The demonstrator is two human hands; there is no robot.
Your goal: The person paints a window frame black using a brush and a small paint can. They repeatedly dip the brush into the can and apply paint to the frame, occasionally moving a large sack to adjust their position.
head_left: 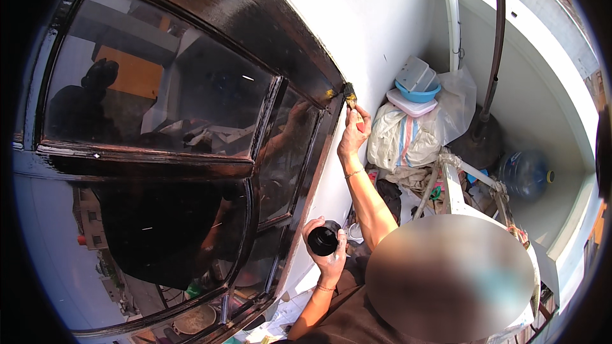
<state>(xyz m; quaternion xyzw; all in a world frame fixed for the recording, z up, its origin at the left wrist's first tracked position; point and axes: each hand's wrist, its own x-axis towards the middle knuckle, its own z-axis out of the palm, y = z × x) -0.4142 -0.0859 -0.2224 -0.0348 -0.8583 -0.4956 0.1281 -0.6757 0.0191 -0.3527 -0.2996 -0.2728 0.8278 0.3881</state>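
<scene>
My right hand [355, 134] is closed on the red handle of a paintbrush [349, 94]. The brush's dark bristles meet the edge of a dark brown wooden frame [287, 38], close to a yellowish spot on the wood. Lower down, my left hand [327, 258] wraps round a small round container [323, 240] with a black inside; what it holds cannot be made out. The wood looks glossy and dark, set with glass panes [153, 83] that reflect a person's silhouette and arms. A large blurred patch covers the lower right, beside my right arm.
A white wall [376, 13] adjoins the frame. To the right lie a stuffed white sack [398, 137], a blue basin [418, 92] with plastic tubs, and a large water bottle [524, 175]. A dark pole [496, 44] rises behind. Pale metal bars [452, 181] stand near my right arm.
</scene>
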